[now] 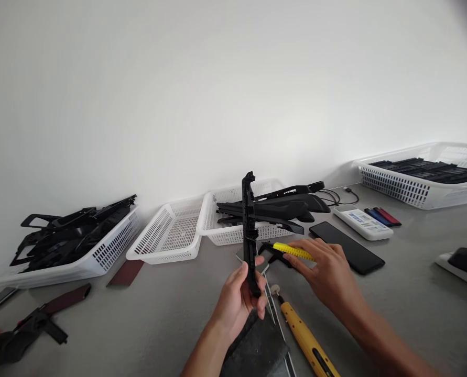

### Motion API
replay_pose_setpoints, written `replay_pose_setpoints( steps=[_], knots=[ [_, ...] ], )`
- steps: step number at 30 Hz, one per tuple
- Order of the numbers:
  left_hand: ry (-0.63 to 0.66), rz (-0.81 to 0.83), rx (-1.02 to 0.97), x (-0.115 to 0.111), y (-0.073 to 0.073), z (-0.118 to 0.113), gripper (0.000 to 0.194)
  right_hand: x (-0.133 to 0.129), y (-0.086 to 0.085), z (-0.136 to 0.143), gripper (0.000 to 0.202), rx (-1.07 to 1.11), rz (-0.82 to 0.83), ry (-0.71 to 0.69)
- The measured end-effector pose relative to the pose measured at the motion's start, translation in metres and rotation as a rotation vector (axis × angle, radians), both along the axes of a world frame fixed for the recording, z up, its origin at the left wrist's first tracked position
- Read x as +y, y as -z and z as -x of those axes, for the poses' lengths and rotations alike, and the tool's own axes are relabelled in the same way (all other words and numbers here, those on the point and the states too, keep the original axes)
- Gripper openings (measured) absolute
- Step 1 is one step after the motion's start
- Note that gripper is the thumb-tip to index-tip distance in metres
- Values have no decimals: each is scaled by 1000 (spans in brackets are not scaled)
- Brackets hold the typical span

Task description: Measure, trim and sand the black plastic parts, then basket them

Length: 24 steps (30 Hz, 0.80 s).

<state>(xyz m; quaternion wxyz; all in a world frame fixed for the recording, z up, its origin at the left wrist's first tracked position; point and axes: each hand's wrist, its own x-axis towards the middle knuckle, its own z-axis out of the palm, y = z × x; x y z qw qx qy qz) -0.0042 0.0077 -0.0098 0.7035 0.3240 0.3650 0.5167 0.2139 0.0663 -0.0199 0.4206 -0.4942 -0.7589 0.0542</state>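
No text is legible (print (pixel 362 219) on the white device (pixel 364 224) is too small).

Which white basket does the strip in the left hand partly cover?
The third basket from the left: the strip in the left hand crosses in front of it. The first, second and fourth lie to either side.

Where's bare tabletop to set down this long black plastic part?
Bare grey tabletop lies left of your left hand, this side of the second white perforated plastic basket from the left; another patch lies right of the flat black rectangular phone. Crowded: beneath and just right of that hand, with a dark flat slab and yellow-handled rotary tool.
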Motion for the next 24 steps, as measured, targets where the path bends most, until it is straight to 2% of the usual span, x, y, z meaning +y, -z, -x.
replay_pose_setpoints(
  steps=[4, 8, 12, 24],
  knots=[
    [-19, -36, 235, 0, 6, -3, 63, 0, 0, 0, 48, -9, -93, 80],
    [-14, -39, 364, 0, 9, -4, 62, 3, 2, 1, 46, 77, -99, 61],
    [-24, -39, 382, 2, 11, -3, 60, 5, 2, 1, 43, 145, -81, 4],
    [-37, -85, 394, 3, 16, -3, 62, 6, 4, -2, 45, 135, 18, 29]
  ],
)
